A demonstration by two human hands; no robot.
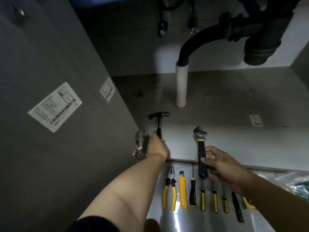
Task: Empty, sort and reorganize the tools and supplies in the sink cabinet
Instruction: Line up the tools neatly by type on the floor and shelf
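My left hand (157, 146) grips the handle of a black claw hammer (159, 118), whose head points into the sink cabinet just above its grey floor (225, 124). My right hand (222, 166) holds a black adjustable wrench (201, 148) by its handle, jaw end toward the cabinet, over the front edge. On the floor in front lie, in a row, yellow-handled pliers (169, 190), a yellow utility knife (183, 191) and several yellow-and-black screwdrivers (203, 196).
The open cabinet door (50, 81) stands at the left with a white label and a metal hinge (139, 144). A white pipe (182, 84) rises from the cabinet floor, with black drain pipes (254, 39) overhead. A plastic bag (292, 183) lies at the right.
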